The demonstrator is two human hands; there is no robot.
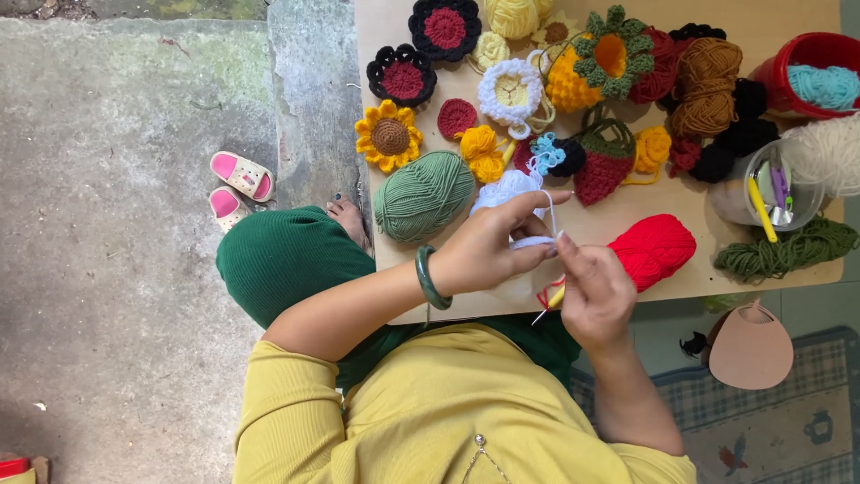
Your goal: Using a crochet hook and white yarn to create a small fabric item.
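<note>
Both hands raised, fingers pinched

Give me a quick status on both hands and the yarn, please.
Left hand pinching white yarn. Right hand gripping crochet hook. Red yarn ball right beside them; nothing blocking.

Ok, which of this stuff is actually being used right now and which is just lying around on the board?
In use:
left hand
right hand
white yarn, pinched in the left fingers
crochet hook, in the right hand
white yarn ball, which seems to feed the strand

Lying about:
green yarn ball
red yarn ball
crocheted sunflower
crocheted strawberry
pink sandals
</note>
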